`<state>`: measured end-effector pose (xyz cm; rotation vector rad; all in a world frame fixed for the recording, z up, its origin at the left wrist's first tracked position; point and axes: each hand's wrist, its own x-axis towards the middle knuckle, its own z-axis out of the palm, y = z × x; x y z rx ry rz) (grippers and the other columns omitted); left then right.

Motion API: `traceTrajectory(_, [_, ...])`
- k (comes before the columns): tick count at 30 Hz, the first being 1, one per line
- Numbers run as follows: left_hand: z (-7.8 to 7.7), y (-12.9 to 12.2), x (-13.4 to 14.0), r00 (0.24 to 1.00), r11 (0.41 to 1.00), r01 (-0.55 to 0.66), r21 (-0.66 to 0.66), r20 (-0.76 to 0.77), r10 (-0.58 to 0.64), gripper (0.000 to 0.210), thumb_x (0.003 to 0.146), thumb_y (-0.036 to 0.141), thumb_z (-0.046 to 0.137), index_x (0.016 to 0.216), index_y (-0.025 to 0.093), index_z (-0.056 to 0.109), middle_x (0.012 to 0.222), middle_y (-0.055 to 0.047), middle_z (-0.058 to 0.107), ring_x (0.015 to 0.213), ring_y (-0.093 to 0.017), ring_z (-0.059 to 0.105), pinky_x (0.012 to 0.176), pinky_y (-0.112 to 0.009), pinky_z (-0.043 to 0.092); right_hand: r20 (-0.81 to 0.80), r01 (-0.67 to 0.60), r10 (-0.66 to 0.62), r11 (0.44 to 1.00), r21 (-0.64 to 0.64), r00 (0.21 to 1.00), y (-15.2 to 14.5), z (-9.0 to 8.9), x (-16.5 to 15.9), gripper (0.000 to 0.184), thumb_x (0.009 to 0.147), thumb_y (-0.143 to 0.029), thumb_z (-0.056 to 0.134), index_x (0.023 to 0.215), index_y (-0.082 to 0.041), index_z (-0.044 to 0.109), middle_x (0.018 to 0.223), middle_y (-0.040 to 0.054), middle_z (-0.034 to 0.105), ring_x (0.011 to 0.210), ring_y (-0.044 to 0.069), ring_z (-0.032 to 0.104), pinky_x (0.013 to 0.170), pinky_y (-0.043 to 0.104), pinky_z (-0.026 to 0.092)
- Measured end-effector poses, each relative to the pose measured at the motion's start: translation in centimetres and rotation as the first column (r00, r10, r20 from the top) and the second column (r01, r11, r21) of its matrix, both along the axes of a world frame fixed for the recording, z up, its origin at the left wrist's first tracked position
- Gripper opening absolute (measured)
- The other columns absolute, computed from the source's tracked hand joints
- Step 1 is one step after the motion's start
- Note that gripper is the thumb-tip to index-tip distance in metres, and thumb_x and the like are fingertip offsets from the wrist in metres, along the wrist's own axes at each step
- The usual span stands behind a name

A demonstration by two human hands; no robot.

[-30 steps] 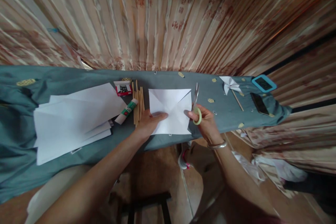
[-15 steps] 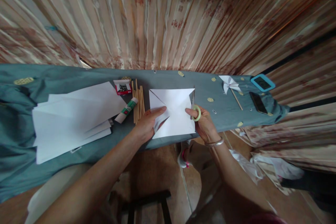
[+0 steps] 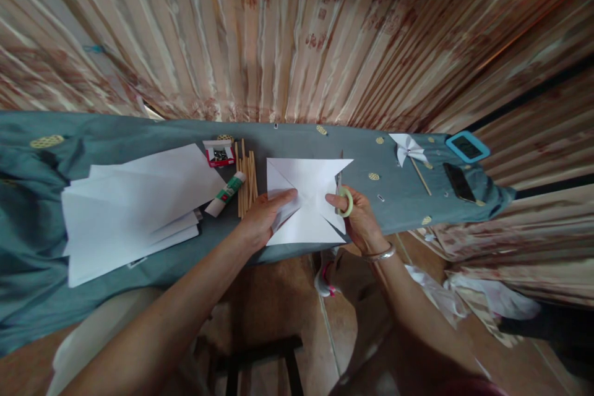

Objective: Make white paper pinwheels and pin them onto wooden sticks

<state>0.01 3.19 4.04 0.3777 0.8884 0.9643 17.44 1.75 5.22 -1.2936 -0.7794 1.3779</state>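
Note:
A square of white paper [image 3: 309,176] with diagonal slits running in from its corners lies between my hands, over the near edge of the table. My left hand [image 3: 263,219] is closed on its left side, thumb on top. At the right side, my right hand [image 3: 358,213] holds scissors [image 3: 345,200] with pale green handles, a finger or thumb through a loop. Their blades point away from me beside the paper's right edge. My right thumb also presses on the paper, and the fingers beneath are hidden.
Left of the paper are wooden sticks [image 3: 247,179], a glue stick [image 3: 226,193], a small red box [image 3: 219,153] and stacked white sheets [image 3: 139,198]. Rightward lie a paper pinwheel [image 3: 408,150], a phone [image 3: 458,182] and a blue-framed device [image 3: 468,146]. A curtain [image 3: 288,37] hangs behind.
The paper's right side has shifted; its upper right corner sticks out further and a slit at the lower right now gapes. Both hands keep nearly the same place.

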Motion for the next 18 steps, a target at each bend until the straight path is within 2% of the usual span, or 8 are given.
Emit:
traceTrajectory(7, [-0.22, 0.10, -0.11, 1.000, 1.000, -0.016, 0.008, -0.004, 0.016, 0.037, 0.046, 0.028, 0.085, 0.078, 0.014, 0.071, 0.067, -0.001, 0.073, 0.064, -0.017, 0.067, 0.070, -0.029, 0.053, 0.012, -0.026, 0.026, 0.999, 0.022, 1.000, -0.04, -0.26, 0.23, 0.030, 0.048, -0.027, 0.087, 0.066, -0.020, 0.063, 0.057, -0.0066, 0.062, 0.055, 0.010, 0.053, 0.056, 0.024, 0.042])
traceTrajectory(11, [-0.39, 0.23, -0.28, 0.999, 0.999, -0.032, 0.012, -0.027, 0.032, 0.034, 0.047, 0.028, 0.085, 0.076, 0.016, 0.071, 0.067, -0.001, 0.073, 0.060, -0.016, 0.066, 0.067, -0.028, 0.053, -0.012, -0.020, 0.020, 0.999, 0.043, 1.000, -0.08, -0.24, 0.36, 0.028, 0.049, -0.023, 0.087, 0.063, -0.020, 0.063, 0.054, -0.0087, 0.059, 0.051, 0.008, 0.050, 0.056, 0.022, 0.042])
traceTrajectory(18, [-0.22, 0.13, -0.18, 1.000, 0.999, -0.019, 0.027, -0.013, 0.020, 0.037, 0.040, 0.021, 0.085, 0.073, 0.016, 0.071, 0.063, -0.001, 0.072, 0.060, -0.018, 0.067, 0.065, -0.029, 0.054, -0.077, -0.064, 0.058, 0.995, -0.070, 0.995, -0.30, -0.63, -0.04, 0.028, 0.050, -0.030, 0.086, 0.065, -0.019, 0.065, 0.060, -0.0039, 0.067, 0.056, 0.014, 0.060, 0.060, 0.028, 0.048])
